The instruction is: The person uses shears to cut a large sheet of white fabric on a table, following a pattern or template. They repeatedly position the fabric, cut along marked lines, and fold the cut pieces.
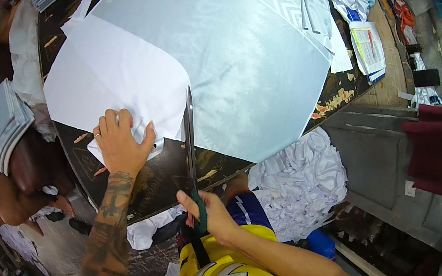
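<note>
Scissors to cloth: from my remote seat I saw the long dark blades of the scissors (190, 137) point away from the body, leaning a touch right, their tips just at the curved right edge of the white cloth (111, 74).
Nearer hand: the left hand (119, 146) was on the white cloth itself, left of the blades and apart from them; the right hand (208, 213) stood farther back, at the handle end, near the body.
Right grip: I found its fingers closed round the green handle; the blades looked nearly together, though I could not tell exactly how far they parted.
Left grip: its fingers were bent and the thumb stood well off from them, pressing on the cloth's near edge; I could not tell whether any fold was pinched beneath.
White cloth: it lay on the left part of the dark, worn table (148, 191), plain and smooth, with a rounded right corner and rumples under the left hand.
Pale blue cloth: this piece (238, 65) spread out to the right of the blades, faintly patterned, with white chevrons toward its far right side.
</note>
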### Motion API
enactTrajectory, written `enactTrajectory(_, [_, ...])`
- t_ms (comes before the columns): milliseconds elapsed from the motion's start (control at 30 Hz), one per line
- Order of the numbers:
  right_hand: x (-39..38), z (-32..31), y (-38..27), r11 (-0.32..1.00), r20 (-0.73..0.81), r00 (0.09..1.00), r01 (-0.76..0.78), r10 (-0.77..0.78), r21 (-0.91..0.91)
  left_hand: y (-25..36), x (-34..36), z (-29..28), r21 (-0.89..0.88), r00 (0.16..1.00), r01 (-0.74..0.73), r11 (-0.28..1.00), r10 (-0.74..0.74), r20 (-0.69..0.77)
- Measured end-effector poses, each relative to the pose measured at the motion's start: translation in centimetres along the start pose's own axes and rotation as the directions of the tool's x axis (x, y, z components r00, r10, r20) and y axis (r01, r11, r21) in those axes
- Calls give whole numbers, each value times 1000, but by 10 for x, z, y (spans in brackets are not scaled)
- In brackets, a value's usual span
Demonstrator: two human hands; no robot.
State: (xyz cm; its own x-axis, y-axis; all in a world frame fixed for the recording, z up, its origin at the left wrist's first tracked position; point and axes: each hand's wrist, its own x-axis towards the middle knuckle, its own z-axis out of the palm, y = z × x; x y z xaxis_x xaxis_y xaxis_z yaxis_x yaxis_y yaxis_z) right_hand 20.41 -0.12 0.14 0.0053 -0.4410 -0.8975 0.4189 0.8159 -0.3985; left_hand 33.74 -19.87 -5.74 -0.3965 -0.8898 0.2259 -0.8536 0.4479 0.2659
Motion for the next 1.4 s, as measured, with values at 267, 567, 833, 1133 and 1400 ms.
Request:
enactTrajectory(267, [-5, -68, -46, 946, 20, 999, -34, 42, -323, 1, -1, -1, 10, 998, 30, 999, -31, 45])
enactTrajectory(567, [20, -127, -147, 752, 158, 984, 45, 79, -658, 2, 1, -4, 28, 990, 91, 995, -94, 106])
enactTrajectory(833, [48, -138, -217, 570, 164, 979, 69, 118, -819, 0, 1, -5, 5, 991, 85, 996, -85, 107])
enactTrajectory(1133, [77, -111, -272, 430, 180, 973, 102, 144, -897, 1, 1, -7, -3, 986, 97, 995, -96, 136])
enactTrajectory(1400, [99, -86, -285, 476, 219, 967, 133, 131, -869, 0, -2, -5, -7, 979, 109, 994, -106, 176])
